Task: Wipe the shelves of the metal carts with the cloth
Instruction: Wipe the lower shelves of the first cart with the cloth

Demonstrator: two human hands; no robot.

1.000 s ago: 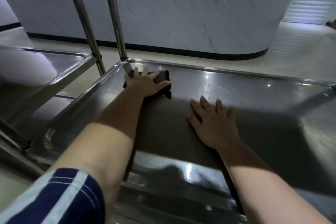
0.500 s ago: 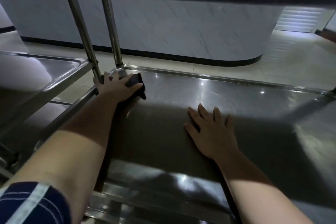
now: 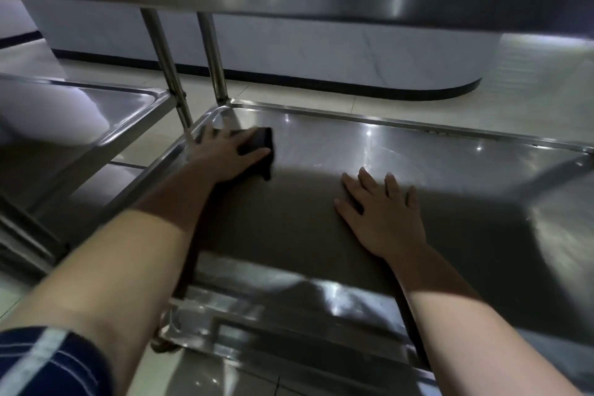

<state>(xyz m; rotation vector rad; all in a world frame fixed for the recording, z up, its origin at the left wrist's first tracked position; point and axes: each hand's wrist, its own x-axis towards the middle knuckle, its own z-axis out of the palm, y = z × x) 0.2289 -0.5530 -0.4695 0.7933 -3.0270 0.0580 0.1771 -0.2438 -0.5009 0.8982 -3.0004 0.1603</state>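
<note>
Cloth (image 3: 260, 142), dark and folded, sits under the left hand (image 3: 225, 156) on the glossy steel shelf (image 3: 418, 151). Both grips wide; right hand (image 3: 385, 222) lies flat.

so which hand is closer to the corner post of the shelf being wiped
Left. The left hand presses the cloth just in front of the corner post; the right hand lies flat on the shelf, farther right.

A black cloth (image 3: 260, 145), silver steel shelf (image 3: 401, 151), navy white-striped sleeve (image 3: 48, 363).
</note>
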